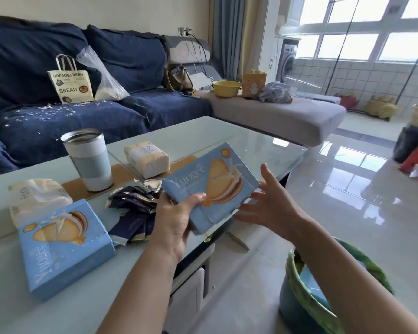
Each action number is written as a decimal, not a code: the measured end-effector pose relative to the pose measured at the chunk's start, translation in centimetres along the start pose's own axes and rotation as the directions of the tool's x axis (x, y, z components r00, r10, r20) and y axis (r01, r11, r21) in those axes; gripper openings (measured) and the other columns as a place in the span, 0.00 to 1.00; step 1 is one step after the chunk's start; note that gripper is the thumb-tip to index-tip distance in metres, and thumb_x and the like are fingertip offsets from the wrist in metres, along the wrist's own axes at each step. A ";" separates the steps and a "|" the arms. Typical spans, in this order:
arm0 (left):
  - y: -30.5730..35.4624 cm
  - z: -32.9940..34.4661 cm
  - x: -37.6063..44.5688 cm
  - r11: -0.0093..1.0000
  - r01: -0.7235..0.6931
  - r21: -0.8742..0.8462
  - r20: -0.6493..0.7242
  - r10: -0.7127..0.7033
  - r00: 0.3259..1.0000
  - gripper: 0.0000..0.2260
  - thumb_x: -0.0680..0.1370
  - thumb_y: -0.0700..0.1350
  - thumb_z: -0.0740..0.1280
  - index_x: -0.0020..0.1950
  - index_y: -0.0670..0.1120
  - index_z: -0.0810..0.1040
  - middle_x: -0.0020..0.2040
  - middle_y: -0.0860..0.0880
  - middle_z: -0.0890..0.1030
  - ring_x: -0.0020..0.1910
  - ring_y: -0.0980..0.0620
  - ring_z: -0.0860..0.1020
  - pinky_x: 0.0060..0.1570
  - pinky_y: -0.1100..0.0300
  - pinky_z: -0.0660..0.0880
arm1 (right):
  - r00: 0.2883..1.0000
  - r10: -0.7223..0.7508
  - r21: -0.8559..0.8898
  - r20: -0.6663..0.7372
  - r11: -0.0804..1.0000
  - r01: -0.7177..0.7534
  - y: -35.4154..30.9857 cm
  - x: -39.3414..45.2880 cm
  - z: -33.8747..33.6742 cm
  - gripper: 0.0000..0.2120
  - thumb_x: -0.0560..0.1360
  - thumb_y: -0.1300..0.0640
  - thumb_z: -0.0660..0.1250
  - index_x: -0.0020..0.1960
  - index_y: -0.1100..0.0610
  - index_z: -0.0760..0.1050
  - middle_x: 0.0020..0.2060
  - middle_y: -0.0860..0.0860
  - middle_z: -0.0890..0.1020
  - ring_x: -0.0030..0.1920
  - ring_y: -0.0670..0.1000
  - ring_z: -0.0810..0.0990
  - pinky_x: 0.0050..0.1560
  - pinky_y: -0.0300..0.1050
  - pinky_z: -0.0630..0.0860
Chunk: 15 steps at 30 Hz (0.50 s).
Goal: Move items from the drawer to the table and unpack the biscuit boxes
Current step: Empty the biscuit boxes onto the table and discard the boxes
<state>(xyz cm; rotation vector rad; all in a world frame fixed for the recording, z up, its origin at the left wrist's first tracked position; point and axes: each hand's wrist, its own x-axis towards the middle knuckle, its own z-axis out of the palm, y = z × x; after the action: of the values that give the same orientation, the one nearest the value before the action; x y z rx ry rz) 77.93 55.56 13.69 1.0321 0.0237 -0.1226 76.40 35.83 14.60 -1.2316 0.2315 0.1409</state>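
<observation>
Box (pixel 210 186) held tilted above table (pixel 227 133) edge, left hand (pixel 176 222) gripping its near end. Right hand (pixel 268 201), fingers spread, holds nothing, just beside the far end. Unpacking step; next likely needs right hand to open a flap.

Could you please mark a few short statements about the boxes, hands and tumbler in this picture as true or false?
1. The left hand holds a blue Yuogee biscuit box above the table. True.
2. The right hand grips that box firmly. False: its fingers are spread open beside it.
3. A second Yuogee box lies flat on the table. True.
4. The tumbler lies on its side. False: it stands upright.
5. Dark blue wrappers lie between the two boxes. True.
</observation>
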 end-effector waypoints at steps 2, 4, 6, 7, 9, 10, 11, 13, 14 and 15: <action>-0.9 1.1 0.0 0.999 0.026 0.028 -0.003 -0.026 1.000 0.20 0.72 0.30 0.70 0.62 0.43 0.76 0.54 0.42 0.83 0.45 0.47 0.84 0.41 0.53 0.82 | 1.000 -0.020 -0.042 -0.011 0.999 0.020 0.0 -0.8 -1.0 0.28 0.72 0.43 0.67 0.63 0.63 0.75 0.54 0.65 0.81 0.50 0.63 0.84 0.47 0.56 0.82; -2.0 2.0 0.1 0.996 0.064 0.061 -0.001 -0.064 0.998 0.20 0.72 0.30 0.71 0.62 0.42 0.76 0.54 0.41 0.83 0.47 0.45 0.84 0.41 0.52 0.82 | 0.995 -0.061 -0.086 -0.075 0.995 0.055 0.1 -1.4 -2.0 0.19 0.75 0.56 0.70 0.61 0.64 0.74 0.49 0.64 0.82 0.45 0.61 0.84 0.47 0.56 0.82; -3.3 2.8 0.2 0.989 0.115 0.097 0.000 -0.116 0.993 0.19 0.71 0.32 0.72 0.61 0.42 0.76 0.54 0.40 0.83 0.46 0.43 0.83 0.39 0.52 0.82 | 0.987 -0.075 -0.114 -0.142 0.992 0.059 0.3 -1.8 -3.2 0.15 0.75 0.62 0.70 0.59 0.64 0.73 0.42 0.59 0.83 0.42 0.59 0.85 0.48 0.57 0.82; -4.1 3.1 0.4 0.983 0.141 0.120 -0.005 -0.142 0.990 0.18 0.70 0.32 0.73 0.59 0.42 0.77 0.53 0.40 0.83 0.47 0.43 0.83 0.40 0.51 0.82 | 0.984 -0.072 -0.119 -0.165 0.991 0.052 0.3 -2.1 -4.0 0.14 0.75 0.62 0.71 0.58 0.63 0.73 0.41 0.57 0.83 0.42 0.59 0.85 0.49 0.57 0.82; -5.9 3.8 0.7 0.969 0.197 0.153 -0.013 -0.197 0.980 0.19 0.68 0.33 0.75 0.57 0.41 0.77 0.53 0.39 0.83 0.50 0.40 0.82 0.43 0.47 0.81 | 0.978 -0.049 -0.134 -0.203 0.991 0.022 0.3 -2.6 -5.8 0.14 0.74 0.62 0.71 0.58 0.63 0.73 0.43 0.59 0.82 0.44 0.59 0.84 0.50 0.58 0.82; -7.0 4.3 0.8 0.960 0.220 0.171 -0.017 -0.220 0.975 0.23 0.67 0.34 0.77 0.60 0.41 0.75 0.54 0.38 0.83 0.51 0.39 0.82 0.42 0.48 0.81 | 0.974 -0.027 -0.149 -0.224 0.989 -0.007 0.3 -2.9 -6.9 0.13 0.75 0.62 0.71 0.57 0.63 0.73 0.45 0.60 0.81 0.45 0.60 0.84 0.50 0.58 0.82; -7.9 4.8 0.7 0.950 0.233 0.208 -0.021 -0.234 0.972 0.27 0.66 0.35 0.78 0.62 0.41 0.72 0.55 0.39 0.82 0.50 0.40 0.82 0.38 0.50 0.81 | 0.970 0.001 -0.162 -0.245 0.986 -0.042 0.4 -3.1 -8.1 0.12 0.75 0.62 0.71 0.56 0.63 0.73 0.47 0.62 0.80 0.46 0.61 0.84 0.51 0.59 0.81; -10.1 5.8 0.4 0.911 0.240 0.336 -0.022 -0.247 0.969 0.32 0.66 0.37 0.79 0.63 0.43 0.65 0.56 0.41 0.79 0.49 0.44 0.81 0.34 0.56 0.79 | 0.957 0.058 -0.185 -0.285 0.976 -0.114 0.8 -3.6 -10.5 0.15 0.75 0.62 0.71 0.59 0.64 0.73 0.51 0.64 0.80 0.47 0.62 0.84 0.52 0.60 0.81; -11.2 6.3 0.2 0.881 0.254 0.399 -0.011 -0.273 0.962 0.34 0.67 0.37 0.79 0.64 0.46 0.62 0.56 0.43 0.77 0.49 0.46 0.80 0.34 0.58 0.78 | 0.947 0.082 -0.190 -0.311 0.971 -0.147 1.1 -3.8 -11.8 0.17 0.74 0.63 0.71 0.61 0.65 0.72 0.53 0.65 0.80 0.47 0.62 0.84 0.51 0.59 0.81; -12.5 6.7 0.0 0.850 0.277 0.448 0.006 -0.313 0.950 0.34 0.67 0.38 0.79 0.64 0.48 0.61 0.56 0.44 0.76 0.50 0.47 0.79 0.36 0.58 0.78 | 0.936 0.104 -0.195 -0.336 0.965 -0.177 1.4 -4.1 -13.2 0.19 0.74 0.63 0.71 0.62 0.66 0.71 0.55 0.67 0.80 0.48 0.62 0.84 0.50 0.58 0.82</action>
<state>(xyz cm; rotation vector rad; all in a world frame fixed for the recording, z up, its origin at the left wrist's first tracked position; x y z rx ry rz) 76.23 43.54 6.47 1.4772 0.0861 -0.4684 70.77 23.93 10.22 -1.4602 0.6053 0.0901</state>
